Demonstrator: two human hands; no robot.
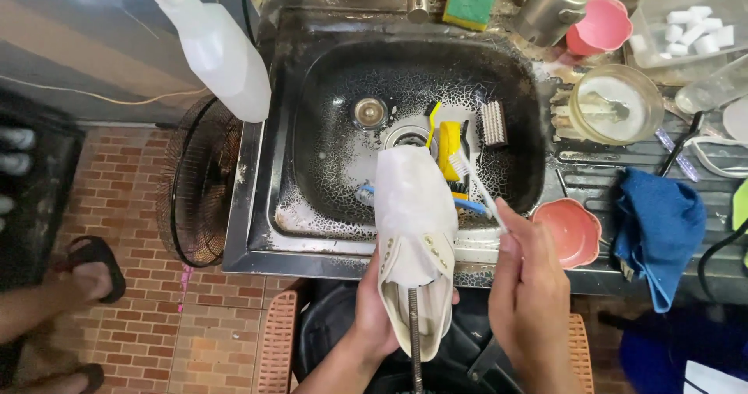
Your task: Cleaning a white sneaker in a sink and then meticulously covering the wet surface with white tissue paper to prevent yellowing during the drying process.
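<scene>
My left hand (pixel 372 308) grips a white shoe (pixel 414 215) from below at its heel, toe pointing away over the dark metal sink (pixel 312 121). My right hand (pixel 532 289) holds a white toothbrush (pixel 475 184), its bristled head beside the shoe's right side near the toe. Inside the sink lie a yellow brush (pixel 448 146), a blue toothbrush (pixel 470 205) and a white scrubbing brush (pixel 492 122).
A white spray bottle (pixel 214 47) hangs at the upper left. To the right of the sink sit a pink bowl (pixel 567 230), a blue cloth (pixel 658 223), a glass bowl (pixel 615 104), a pink cup (pixel 600 26) and a green sponge (pixel 469 6). A fan grille (pixel 191 184) and another person's feet (pixel 86 273) are at left.
</scene>
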